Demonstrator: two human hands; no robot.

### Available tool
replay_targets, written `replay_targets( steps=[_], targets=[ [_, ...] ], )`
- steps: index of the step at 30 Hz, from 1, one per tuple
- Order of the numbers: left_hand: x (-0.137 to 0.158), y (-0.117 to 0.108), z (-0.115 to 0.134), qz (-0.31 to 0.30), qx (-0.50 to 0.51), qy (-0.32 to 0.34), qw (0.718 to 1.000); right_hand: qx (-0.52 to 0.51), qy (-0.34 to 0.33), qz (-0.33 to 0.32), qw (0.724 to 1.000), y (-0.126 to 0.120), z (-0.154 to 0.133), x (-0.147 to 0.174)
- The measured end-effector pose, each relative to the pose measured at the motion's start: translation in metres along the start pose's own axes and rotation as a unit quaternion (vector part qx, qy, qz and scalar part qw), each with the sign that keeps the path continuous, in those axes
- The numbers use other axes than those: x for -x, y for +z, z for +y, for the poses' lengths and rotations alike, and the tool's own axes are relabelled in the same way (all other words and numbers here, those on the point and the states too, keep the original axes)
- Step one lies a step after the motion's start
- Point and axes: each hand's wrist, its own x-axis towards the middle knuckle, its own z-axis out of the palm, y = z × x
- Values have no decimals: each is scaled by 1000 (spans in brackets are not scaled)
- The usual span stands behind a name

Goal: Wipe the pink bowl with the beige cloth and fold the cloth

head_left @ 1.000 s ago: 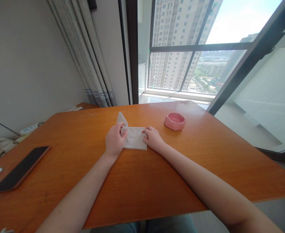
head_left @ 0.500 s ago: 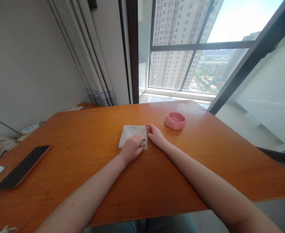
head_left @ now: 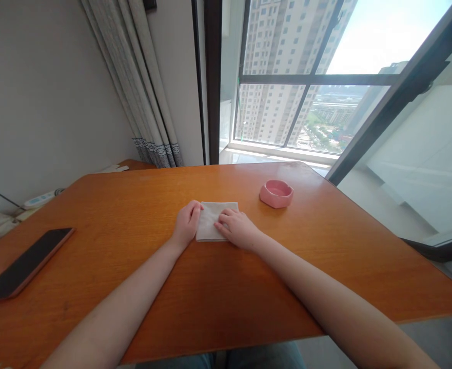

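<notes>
A small folded cloth (head_left: 209, 218), pale grey-white and roughly square, lies flat on the wooden table. At its left edge is my left hand (head_left: 186, 223), closed, with the thumb along the top and the fingers curled at the cloth's border. My right hand (head_left: 239, 228) rests on the right half of the cloth. Its fingers are slightly bent and apart, fingertips touching the fabric. The cloth's lower right corner is hidden beneath that hand.
The orange-brown table (head_left: 141, 205) spreads around both hands. A pink faceted ashtray (head_left: 276, 195) sits beyond my right hand. To the far left lies a long dark flat slab (head_left: 29, 264) with a reddish edge. A curtain (head_left: 133, 77) hangs behind the table.
My left hand has moved from the cloth's lower right part to its left edge. My right hand has shifted from beside the right edge onto the cloth.
</notes>
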Motion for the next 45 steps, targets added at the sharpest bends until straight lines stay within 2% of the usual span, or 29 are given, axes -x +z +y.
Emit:
replay_targets(
  steps=[1, 3, 6, 9, 12, 14, 17, 19, 21, 23, 25, 28, 30, 32, 35, 45],
  targets=[
    [-2, 2, -1, -20, 5, -5, 1000, 18, 28, -7, 999, -5, 3, 5],
    [-3, 5, -2, -103, -6, 9, 995, 65, 73, -20, 995, -15, 16, 20],
    [-1, 9, 2, -217, -59, 50, 973, 89, 143, -72, 983, -34, 56, 52],
    [1, 11, 7, -244, -99, 72, 962, 93, 249, -99, 959, -51, 107, 83],
    [1, 10, 9, -248, -108, 75, 960, 85, 281, -99, 951, -63, 142, 99],
    [1, 10, 8, -250, -108, 79, 959, 68, 284, -105, 951, -68, 147, 99],
    [1, 10, 8, -250, -110, 80, 959, 67, 321, -48, 944, -78, 130, 84],
    [1, 11, 8, -249, -112, 78, 959, 81, 311, 47, 946, -83, 109, 66],
    [1, 11, 8, -249, -113, 78, 959, 49, 227, 111, 966, -80, 84, 41],
    [1, 11, 7, -247, -110, 77, 960, -55, 117, 128, 983, -64, 59, 14],
    [1, 11, 6, -249, -100, 77, 960, -171, 78, 133, 973, -38, 35, -11],
    [0, 11, 2, -250, -83, 70, 962, -355, 84, 117, 924, 7, 5, -38],
    [0, 12, -1, -247, -81, 66, 964, -414, 75, 102, 901, 29, -7, -44],
    [1, 13, -2, -242, -88, 65, 964, -412, 37, 100, 905, 39, -13, -44],
    [3, 15, -1, -235, -107, 60, 964, -365, -12, 91, 926, 40, -13, -40],
    [6, 16, 4, -230, -135, 44, 963, -335, -28, 89, 938, 37, -9, -39]
  ],
)
